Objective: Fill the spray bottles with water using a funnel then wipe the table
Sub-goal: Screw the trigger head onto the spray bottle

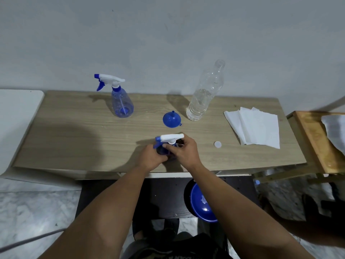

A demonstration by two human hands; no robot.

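Two spray bottles logged: the near spray bottle (165, 149) stands at the desk (74, 139) front edge, my left hand (149, 157) gripping its body to steady it, my right hand (183, 153) pinching the collar under the trigger head, probably to turn it. Far spray bottle (121, 101) stands capped, far left. Funnel (171, 119) lies inverted mid-desk beside the uncapped water bottle (204, 92), both within reach. Paper towels (255, 128) wait right, for wiping.
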